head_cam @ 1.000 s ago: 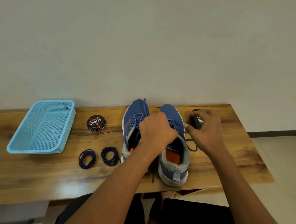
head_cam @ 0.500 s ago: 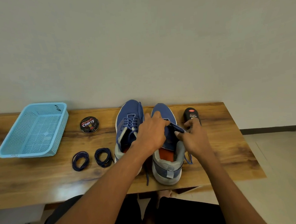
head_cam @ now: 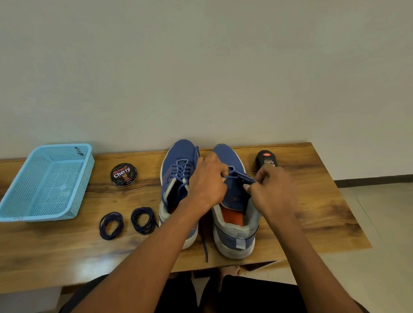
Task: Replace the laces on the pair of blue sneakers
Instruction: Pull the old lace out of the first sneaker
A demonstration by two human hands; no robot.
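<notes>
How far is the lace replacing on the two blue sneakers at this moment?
Early stage. Done: nothing finished. In hand: the left hand and right hand pull the old blue lace out of the right blue sneaker. Left: the left blue sneaker is fully laced, and both coiled dark navy laces lie unused on the wooden table.

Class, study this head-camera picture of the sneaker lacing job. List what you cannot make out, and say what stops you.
- Eyelets of the right sneaker: hidden behind the left hand and right hand.
- Small print on the polish tin: too small.
- Black bottle: lower part hidden by the right hand.
- Table: left end cut off by the frame edge.
</notes>
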